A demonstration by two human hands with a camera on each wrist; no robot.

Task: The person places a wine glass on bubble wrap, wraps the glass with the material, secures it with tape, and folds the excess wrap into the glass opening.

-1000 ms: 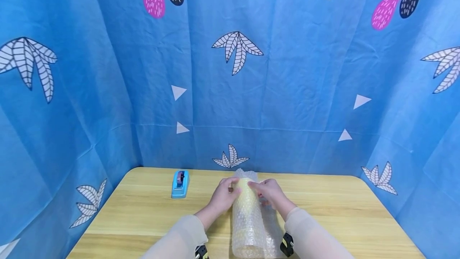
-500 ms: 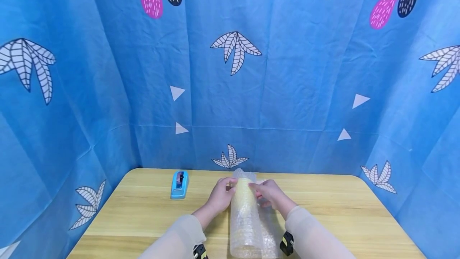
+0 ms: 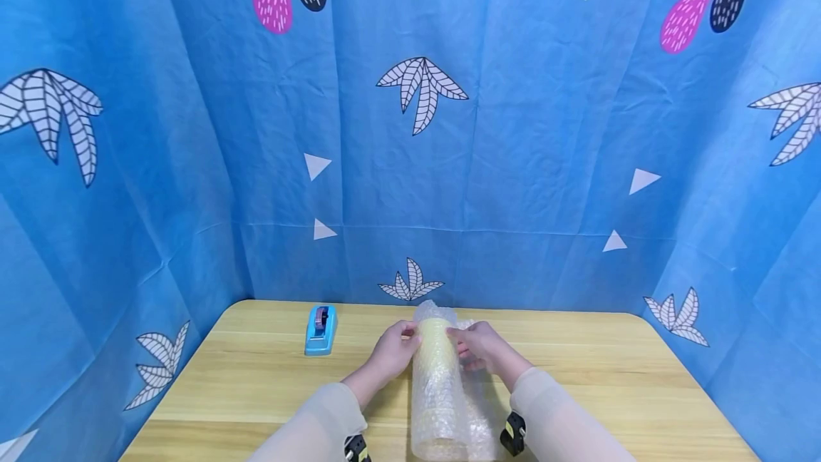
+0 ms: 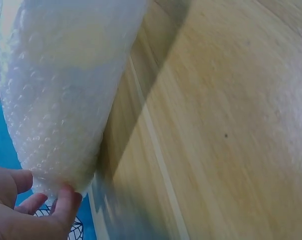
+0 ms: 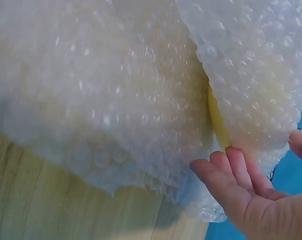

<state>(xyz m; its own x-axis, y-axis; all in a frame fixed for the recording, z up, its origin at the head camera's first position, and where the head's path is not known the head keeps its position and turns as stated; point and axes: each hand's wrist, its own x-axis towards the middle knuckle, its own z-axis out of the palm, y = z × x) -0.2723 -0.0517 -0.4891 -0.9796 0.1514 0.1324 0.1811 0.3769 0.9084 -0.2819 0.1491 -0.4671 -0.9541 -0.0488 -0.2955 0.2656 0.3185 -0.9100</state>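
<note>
A sheet of bubble wrap [image 3: 439, 405] is rolled lengthwise into a tube around something yellow [image 5: 218, 120], which shows through the film and at one gap. At the tube's far end, my left hand [image 3: 391, 349] grips its left side with thumb and fingers. Opposite it, my right hand [image 3: 486, 348] holds the right side, thumb on top and fingers at the wrap's edge. In the right wrist view, those fingertips [image 5: 236, 155] meet the lower end of the outer layer. A loose flap of bubble wrap [image 3: 477, 412] spreads on the table right of the tube.
A blue tape dispenser [image 3: 321, 330] with a roll of tape stands at the back left of the wooden table [image 3: 596, 376]. Blue patterned cloth [image 3: 513, 162] hangs behind the table and at both sides.
The gap between my left thumb and index finger has narrowed at the tube's end. My right hand stays nearly in place, and the tube has barely shifted.
</note>
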